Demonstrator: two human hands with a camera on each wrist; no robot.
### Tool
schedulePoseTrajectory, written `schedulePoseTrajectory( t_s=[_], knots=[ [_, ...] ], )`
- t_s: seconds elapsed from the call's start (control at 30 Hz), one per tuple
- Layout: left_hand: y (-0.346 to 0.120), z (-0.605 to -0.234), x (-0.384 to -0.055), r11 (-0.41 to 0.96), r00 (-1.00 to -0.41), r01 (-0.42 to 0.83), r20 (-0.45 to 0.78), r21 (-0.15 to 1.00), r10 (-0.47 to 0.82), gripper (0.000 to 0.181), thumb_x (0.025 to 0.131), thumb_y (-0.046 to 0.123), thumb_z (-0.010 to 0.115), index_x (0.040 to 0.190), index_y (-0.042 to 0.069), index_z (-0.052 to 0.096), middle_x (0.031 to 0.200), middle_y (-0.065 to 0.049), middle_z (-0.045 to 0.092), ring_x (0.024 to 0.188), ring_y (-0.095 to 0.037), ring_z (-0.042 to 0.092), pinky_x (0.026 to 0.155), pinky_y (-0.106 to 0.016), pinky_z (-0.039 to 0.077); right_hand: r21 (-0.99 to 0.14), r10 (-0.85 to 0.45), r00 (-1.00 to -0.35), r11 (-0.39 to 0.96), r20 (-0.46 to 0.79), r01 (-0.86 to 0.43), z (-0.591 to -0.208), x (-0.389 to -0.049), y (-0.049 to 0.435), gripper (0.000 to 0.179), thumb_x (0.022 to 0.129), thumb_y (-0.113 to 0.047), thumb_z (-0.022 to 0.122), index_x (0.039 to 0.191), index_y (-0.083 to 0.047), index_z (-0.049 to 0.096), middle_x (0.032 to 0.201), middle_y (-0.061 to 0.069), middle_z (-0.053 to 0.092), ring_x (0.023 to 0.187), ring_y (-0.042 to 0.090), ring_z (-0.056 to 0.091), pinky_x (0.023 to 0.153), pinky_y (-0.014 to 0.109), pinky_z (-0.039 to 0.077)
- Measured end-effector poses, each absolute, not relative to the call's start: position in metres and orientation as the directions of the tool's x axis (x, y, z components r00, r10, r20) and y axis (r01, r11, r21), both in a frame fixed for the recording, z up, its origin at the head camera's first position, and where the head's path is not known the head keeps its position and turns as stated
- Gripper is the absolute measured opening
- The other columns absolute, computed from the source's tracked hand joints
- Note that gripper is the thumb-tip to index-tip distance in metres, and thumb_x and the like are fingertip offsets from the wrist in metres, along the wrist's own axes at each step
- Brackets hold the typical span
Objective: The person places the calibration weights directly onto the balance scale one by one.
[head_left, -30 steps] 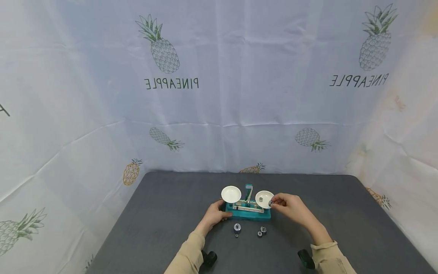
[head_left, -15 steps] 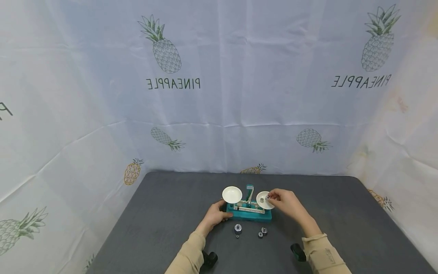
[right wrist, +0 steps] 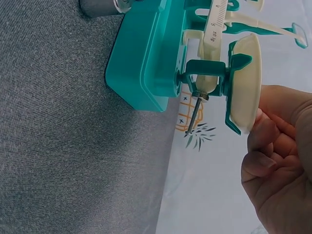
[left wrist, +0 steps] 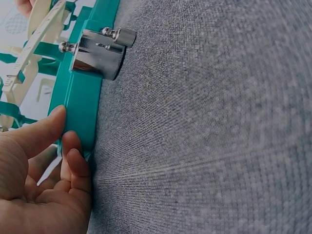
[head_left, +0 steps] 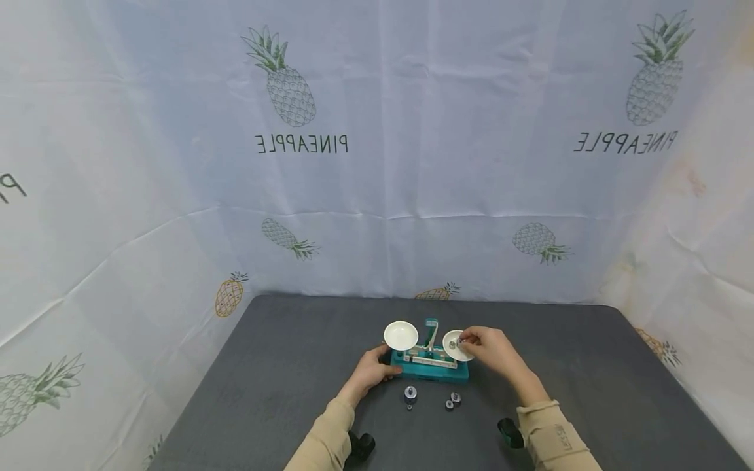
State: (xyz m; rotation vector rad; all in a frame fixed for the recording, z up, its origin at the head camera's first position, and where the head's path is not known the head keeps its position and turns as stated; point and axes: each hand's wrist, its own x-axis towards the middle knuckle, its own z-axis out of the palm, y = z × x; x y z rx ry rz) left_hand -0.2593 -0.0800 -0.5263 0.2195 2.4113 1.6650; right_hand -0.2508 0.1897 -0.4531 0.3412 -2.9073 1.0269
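A teal balance scale (head_left: 432,371) with two white pans stands on the dark table. My left hand (head_left: 368,371) grips the left end of its base, thumb on the upper edge and fingers curled at the end, as the left wrist view shows. Over the right pan (head_left: 463,356) is my right hand (head_left: 496,350), pinching a small metal weight (head_left: 460,341) low inside the rim. Another small weight (head_left: 451,345) sits in that pan, just left of the fingertips. The left pan (head_left: 401,335) holds nothing. In the right wrist view, the pan's wall hides my right fingertips.
In front of the scale stand a larger metal weight (head_left: 410,394) with a tiny weight (head_left: 409,407) beside it. To their right are two small weights (head_left: 453,401) close together. Pineapple-print cloth (head_left: 377,163) hangs behind and beside the table.
My right hand has moved left from the right pan's outer rim to inside the pan, bringing the pinched weight closer to the one there. The left hand keeps its grip on the base.
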Motion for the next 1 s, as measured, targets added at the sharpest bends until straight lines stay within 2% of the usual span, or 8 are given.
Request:
schedulePoseTrajectory(
  t_s=[0.17,0.73,1.0],
  knots=[
    [-0.079,-0.526,-0.260,0.352,-0.968,0.001,-0.087,0.936,0.233,0.066,0.078,0.011,0.073,0.136,-0.002,0.044,0.087,-0.011,0.061,0.063,-0.014,0.053,0.056,-0.028,0.044,-0.610,-0.189,-0.974,0.760,0.124,-0.225,-0.454,-0.253,0.191,0.015,0.085,-0.013,0.066,0.098,-0.007,0.069,0.087,0.004,0.067,0.078,0.015,0.061,0.065,0.029,0.050],
    [-0.079,-0.527,-0.260,0.350,-0.969,-0.003,-0.090,0.937,0.231,0.066,0.078,0.011,0.073,0.136,-0.003,0.044,0.094,-0.013,0.061,0.063,-0.014,0.053,0.056,-0.028,0.044,-0.621,-0.171,-0.976,0.752,0.138,-0.220,-0.455,-0.252,0.191,0.018,0.085,-0.011,0.065,0.102,-0.006,0.069,0.092,0.007,0.069,0.082,0.019,0.063,0.066,0.031,0.051],
    [-0.079,-0.527,-0.260,0.355,-0.969,-0.006,-0.093,0.935,0.230,0.067,0.077,0.011,0.073,0.135,-0.004,0.044,0.092,-0.013,0.061,0.063,-0.013,0.053,0.056,-0.027,0.044,-0.622,-0.185,-0.967,0.741,0.174,-0.254,-0.453,-0.243,0.194,0.018,0.086,-0.016,0.065,0.102,-0.007,0.068,0.088,0.005,0.067,0.072,0.012,0.058,0.060,0.025,0.047]
  ],
)
